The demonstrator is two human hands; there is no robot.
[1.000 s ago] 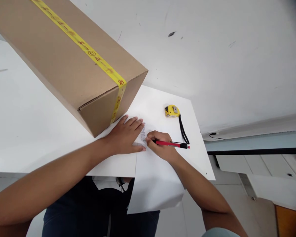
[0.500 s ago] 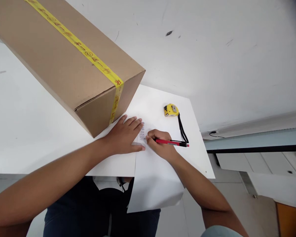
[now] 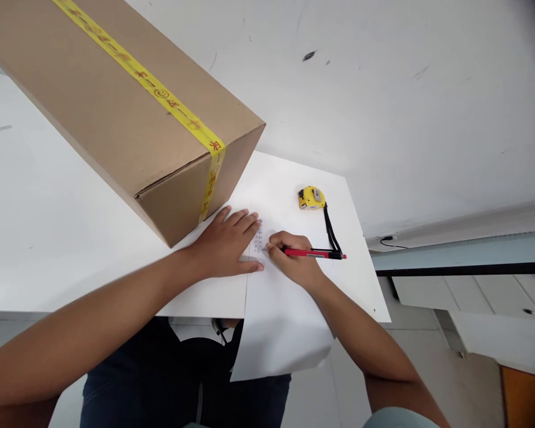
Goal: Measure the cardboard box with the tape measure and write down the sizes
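My left hand (image 3: 226,244) lies flat with fingers spread on a white sheet of paper (image 3: 282,321), pressing it to the white table (image 3: 49,226). My right hand (image 3: 294,261) is closed round a red pen (image 3: 314,254) whose tip touches the paper beside a short column of written lines (image 3: 258,236). The sheet's lower part hangs over the table's front edge. A large cardboard box (image 3: 125,113) sealed with yellow tape stands just behind my left hand. A yellow tape measure (image 3: 311,198) with a black strap lies on the table beyond my right hand.
The table's right edge (image 3: 365,255) runs close to my right hand, with the floor below it. A white wall (image 3: 405,107) rises behind the table. A black cable (image 3: 390,244) and a ledge lie at the right. My dark-clothed lap shows under the table.
The pen and my right hand have shifted slightly to the right along the paper. My left hand has kept its place. The view wobbles a little.
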